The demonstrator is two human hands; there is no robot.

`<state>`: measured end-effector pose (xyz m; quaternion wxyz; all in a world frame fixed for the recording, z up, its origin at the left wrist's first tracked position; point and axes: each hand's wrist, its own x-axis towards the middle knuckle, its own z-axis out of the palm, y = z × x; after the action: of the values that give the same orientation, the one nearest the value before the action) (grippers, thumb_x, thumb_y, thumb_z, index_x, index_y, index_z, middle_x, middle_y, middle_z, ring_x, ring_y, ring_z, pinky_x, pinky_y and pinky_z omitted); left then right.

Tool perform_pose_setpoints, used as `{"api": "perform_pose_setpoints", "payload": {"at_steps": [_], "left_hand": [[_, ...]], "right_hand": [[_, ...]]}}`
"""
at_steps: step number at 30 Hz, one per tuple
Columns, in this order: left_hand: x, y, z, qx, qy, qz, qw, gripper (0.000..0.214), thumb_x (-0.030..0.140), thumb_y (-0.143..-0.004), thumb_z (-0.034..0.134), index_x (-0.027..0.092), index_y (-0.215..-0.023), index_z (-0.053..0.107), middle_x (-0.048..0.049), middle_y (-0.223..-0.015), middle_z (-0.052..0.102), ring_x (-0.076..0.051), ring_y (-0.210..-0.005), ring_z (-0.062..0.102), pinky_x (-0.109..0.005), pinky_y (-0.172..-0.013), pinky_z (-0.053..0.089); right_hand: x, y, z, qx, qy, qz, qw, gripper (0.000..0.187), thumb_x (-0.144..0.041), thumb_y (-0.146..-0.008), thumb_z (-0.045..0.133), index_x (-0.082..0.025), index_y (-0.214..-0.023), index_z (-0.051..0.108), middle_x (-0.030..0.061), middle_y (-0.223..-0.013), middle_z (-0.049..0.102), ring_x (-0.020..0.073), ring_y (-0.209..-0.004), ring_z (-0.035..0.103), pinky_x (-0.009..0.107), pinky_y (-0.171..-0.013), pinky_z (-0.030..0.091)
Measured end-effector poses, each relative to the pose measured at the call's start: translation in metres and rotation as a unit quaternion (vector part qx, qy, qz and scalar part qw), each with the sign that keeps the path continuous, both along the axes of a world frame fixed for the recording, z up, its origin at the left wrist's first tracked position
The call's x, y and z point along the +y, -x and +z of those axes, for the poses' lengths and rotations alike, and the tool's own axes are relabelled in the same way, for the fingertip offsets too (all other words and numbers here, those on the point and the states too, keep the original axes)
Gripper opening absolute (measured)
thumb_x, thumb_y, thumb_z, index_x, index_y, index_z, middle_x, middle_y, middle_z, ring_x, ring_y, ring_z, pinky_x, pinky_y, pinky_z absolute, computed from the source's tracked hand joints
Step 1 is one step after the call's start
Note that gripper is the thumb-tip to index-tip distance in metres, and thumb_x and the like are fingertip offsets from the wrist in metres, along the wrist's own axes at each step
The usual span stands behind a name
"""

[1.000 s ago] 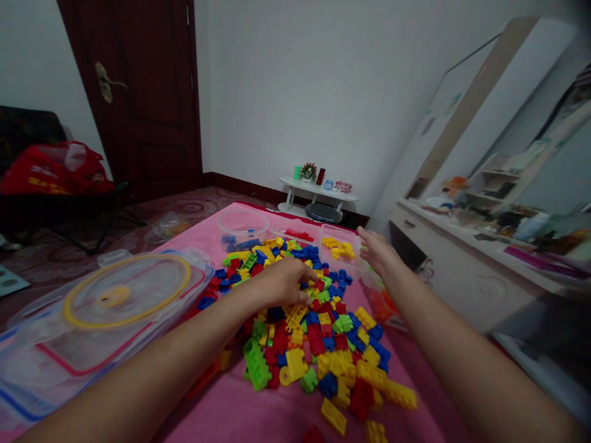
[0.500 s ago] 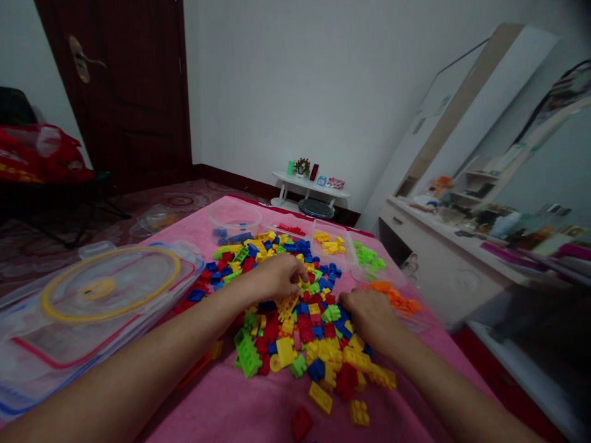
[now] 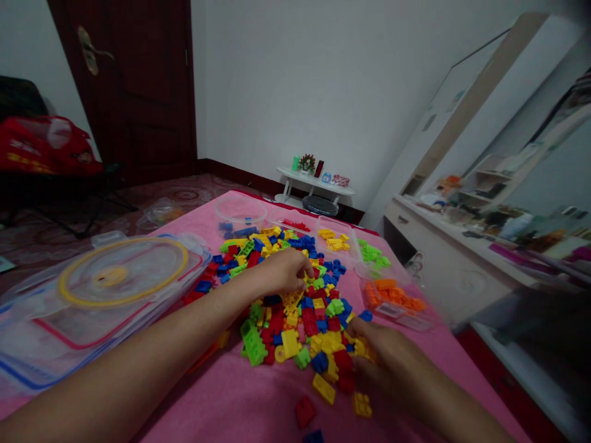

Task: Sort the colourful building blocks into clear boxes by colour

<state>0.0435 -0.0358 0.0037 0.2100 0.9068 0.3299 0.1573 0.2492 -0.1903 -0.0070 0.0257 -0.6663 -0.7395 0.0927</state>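
A heap of red, blue, yellow and green toy bricks (image 3: 295, 307) lies on a pink cloth (image 3: 240, 406). My left hand (image 3: 281, 272) rests on the far middle of the heap, fingers curled down into the bricks; what they pinch is hidden. My right hand (image 3: 388, 357) lies at the heap's near right edge, fingers bent over yellow and red bricks there, blurred. Clear tubs stand behind the heap: one with blue bricks (image 3: 240, 218), one with red (image 3: 292, 223), one with yellow (image 3: 336, 241), one with green (image 3: 373, 257), one with orange (image 3: 392, 296).
A stack of clear plastic lids (image 3: 92, 295) lies on the left of the cloth. A white dresser (image 3: 443, 271) stands to the right, a small white table (image 3: 316, 184) by the far wall, a dark door (image 3: 138, 86) at left.
My right hand came back from the yellow tub and dropped to the heap's near right edge. My left hand stayed on the heap.
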Motion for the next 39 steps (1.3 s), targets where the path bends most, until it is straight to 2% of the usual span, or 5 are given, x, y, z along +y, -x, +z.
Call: {"api": "perform_pose_setpoints", "payload": {"at_steps": [9,17,25,31,39], "left_hand": [[0.016,-0.003,-0.007,-0.166,0.007,0.067,0.984,0.03,0.026,-0.07,0.059,0.017,-0.096,0.07,-0.0027,-0.081,0.069,-0.014,-0.07,0.059,-0.022,-0.063,0.044],[0.025,0.001,0.004,-0.383,0.062,0.102,0.916,0.027,0.023,-0.07,0.062,0.011,-0.093,0.068,-0.0064,-0.085,0.069,-0.014,-0.075,0.061,-0.025,-0.07,0.048],[0.017,-0.009,-0.004,-0.346,0.129,0.052,0.928,0.024,0.023,-0.069,0.063,0.011,-0.089,0.07,-0.0071,-0.082,0.069,-0.015,-0.071,0.062,-0.024,-0.066,0.048],[0.024,-0.001,0.0,-0.38,0.085,0.095,0.916,0.026,0.03,-0.074,0.058,0.013,-0.089,0.07,-0.007,-0.085,0.07,-0.016,-0.074,0.062,-0.026,-0.068,0.049],[0.026,0.003,0.006,-0.391,0.093,0.092,0.911,0.026,0.031,-0.075,0.058,0.012,-0.086,0.07,-0.0062,-0.08,0.069,-0.014,-0.068,0.061,-0.023,-0.061,0.048]], "right_hand": [[0.07,0.036,0.03,0.21,-0.122,-0.005,0.97,0.021,-0.027,-0.074,0.052,-0.02,-0.092,0.061,-0.001,-0.067,0.059,0.0125,-0.056,0.053,0.022,-0.051,0.035],[0.097,0.068,0.005,0.616,0.017,-0.081,0.783,0.047,-0.041,-0.071,0.062,-0.019,-0.11,0.05,-0.0077,-0.053,0.051,0.0063,-0.032,0.043,0.017,-0.033,0.033],[0.095,0.067,-0.014,0.694,0.071,-0.092,0.711,0.027,-0.039,-0.071,0.064,-0.017,-0.076,0.049,-0.0084,-0.046,0.044,0.0026,-0.029,0.031,0.015,-0.029,0.022],[0.115,0.046,-0.008,0.679,0.038,-0.125,0.723,0.027,-0.038,-0.068,0.064,-0.018,-0.071,0.045,-0.0073,-0.049,0.047,0.0025,-0.03,0.035,0.015,-0.031,0.02],[0.197,-0.023,0.024,0.341,-0.181,-0.182,0.904,0.026,-0.043,-0.075,0.053,-0.017,-0.078,0.057,0.0057,-0.062,0.059,0.0164,-0.047,0.053,0.031,-0.047,0.041]]}}
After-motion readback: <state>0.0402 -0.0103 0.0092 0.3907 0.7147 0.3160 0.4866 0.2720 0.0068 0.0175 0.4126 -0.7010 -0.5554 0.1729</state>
